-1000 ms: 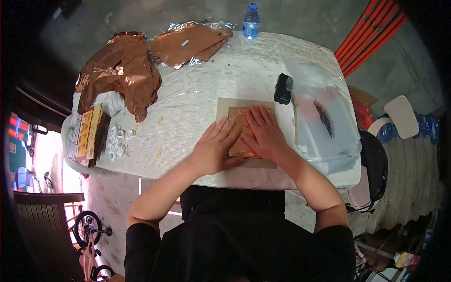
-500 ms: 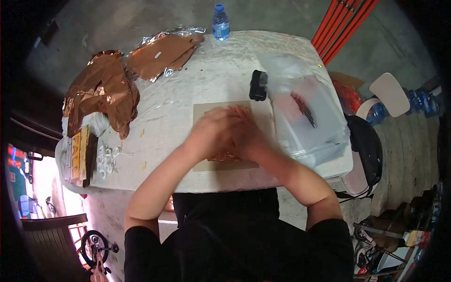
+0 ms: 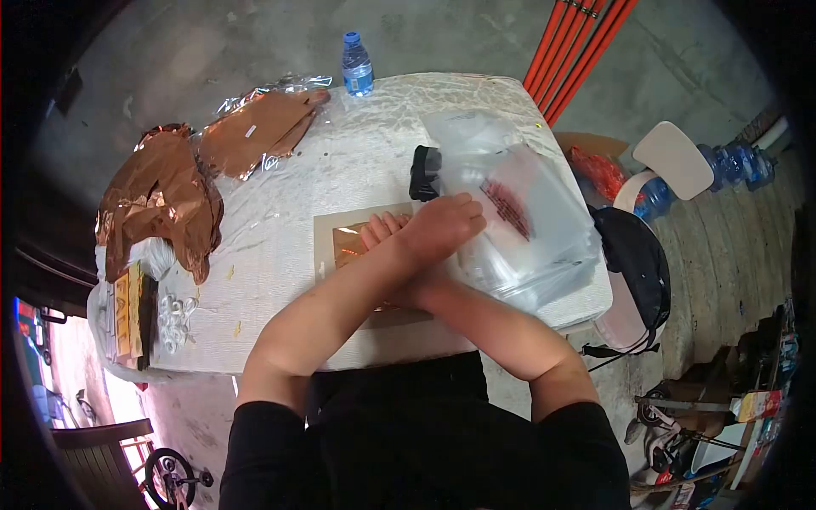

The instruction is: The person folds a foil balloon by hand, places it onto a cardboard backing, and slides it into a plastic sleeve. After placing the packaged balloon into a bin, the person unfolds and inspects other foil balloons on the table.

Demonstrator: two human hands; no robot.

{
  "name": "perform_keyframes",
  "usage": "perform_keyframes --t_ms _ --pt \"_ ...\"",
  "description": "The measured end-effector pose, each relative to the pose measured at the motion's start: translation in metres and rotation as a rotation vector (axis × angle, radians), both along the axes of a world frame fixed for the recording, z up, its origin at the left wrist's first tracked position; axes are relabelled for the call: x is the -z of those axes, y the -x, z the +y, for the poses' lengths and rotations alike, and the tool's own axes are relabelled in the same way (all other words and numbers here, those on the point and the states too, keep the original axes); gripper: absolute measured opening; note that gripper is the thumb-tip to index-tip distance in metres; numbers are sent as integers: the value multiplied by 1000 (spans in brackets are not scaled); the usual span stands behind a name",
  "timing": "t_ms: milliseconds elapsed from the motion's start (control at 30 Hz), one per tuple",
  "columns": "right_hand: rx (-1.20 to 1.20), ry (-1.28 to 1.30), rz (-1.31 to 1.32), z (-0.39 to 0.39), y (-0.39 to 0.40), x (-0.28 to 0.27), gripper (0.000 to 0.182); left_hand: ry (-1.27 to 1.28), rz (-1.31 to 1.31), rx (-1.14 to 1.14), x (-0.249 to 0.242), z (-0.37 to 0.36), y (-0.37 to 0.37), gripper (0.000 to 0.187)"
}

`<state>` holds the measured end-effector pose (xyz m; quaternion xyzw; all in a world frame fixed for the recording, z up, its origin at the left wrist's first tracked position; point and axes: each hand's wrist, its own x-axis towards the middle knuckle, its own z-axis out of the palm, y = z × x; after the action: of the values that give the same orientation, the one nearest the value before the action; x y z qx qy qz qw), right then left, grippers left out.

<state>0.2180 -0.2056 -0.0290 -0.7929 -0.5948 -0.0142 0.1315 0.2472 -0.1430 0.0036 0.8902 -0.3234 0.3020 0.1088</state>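
My forearms cross over the table. My left hand (image 3: 446,228) is at the left edge of the stacked clear plastic bags (image 3: 552,204), its fingers pressed together; whatever they hold is too small to make out. Beneath my left forearm, my right hand (image 3: 385,228) lies on a folded copper-coloured foil piece (image 3: 347,242), fingertips apart and mostly flat. That foil rests on a grey-brown board (image 3: 324,255) near the table's front edge, partly hidden by my arms. A black object (image 3: 420,173) stands just beyond my left hand, beside the bags.
Crumpled copper foil (image 3: 157,187) and flat packaged foil (image 3: 259,132) lie at the left. A water bottle (image 3: 358,66) stands at the back edge. White ribbon rolls (image 3: 174,323) sit beside a yellow box (image 3: 132,314) at front left. Dark red print shows among the bags.
My left hand has moved right, from over my right hand to the plastic bags. More of the foil on the board shows. The whole view has shifted, with the table lower and further left.
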Motion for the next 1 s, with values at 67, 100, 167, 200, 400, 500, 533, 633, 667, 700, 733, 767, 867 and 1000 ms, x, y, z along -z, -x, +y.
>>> perform_keyframes --t_ms 67,100,167,200,400,500,533,633,667,700,733,767,867,1000 --pt "10 42 13 -1 0 -2 81 190 163 -17 -5 0 3 9" --pt "3 3 28 -3 0 -2 79 188 163 -16 -3 3 2 9" --pt "-2 -39 42 -3 1 3 78 341 398 51 0 10 -3 12" --pt "-19 -116 69 -2 0 8 78 339 398 52 -3 11 -2 12" --pt "-46 -197 210 -1 -1 15 77 549 339 85 -10 14 3 10" --pt "-43 -168 123 -2 -1 17 74 514 307 -25 -11 13 6 11" --pt "-42 -140 96 -2 -1 14 73 506 394 -61 -13 14 5 8" --pt "-15 -106 194 -3 -1 5 73 660 670 -75 -12 15 3 9" --pt "-19 -104 195 -3 -1 0 73 817 858 -43 -11 15 3 13" --pt "-17 -78 276 -5 1 -12 72 820 858 -44 -16 16 4 13" --pt "-13 -51 356 -6 2 -20 72 846 850 -59 -21 16 6 17" --pt "-13 -50 356 -6 3 -23 72 872 842 -74 -26 17 6 21" --pt "-10 -105 423 -5 4 -26 69 553 68 -75 -15 23 -4 25" --pt "-43 -80 178 -2 0 -11 65 859 143 -261 -49 37 10 20"
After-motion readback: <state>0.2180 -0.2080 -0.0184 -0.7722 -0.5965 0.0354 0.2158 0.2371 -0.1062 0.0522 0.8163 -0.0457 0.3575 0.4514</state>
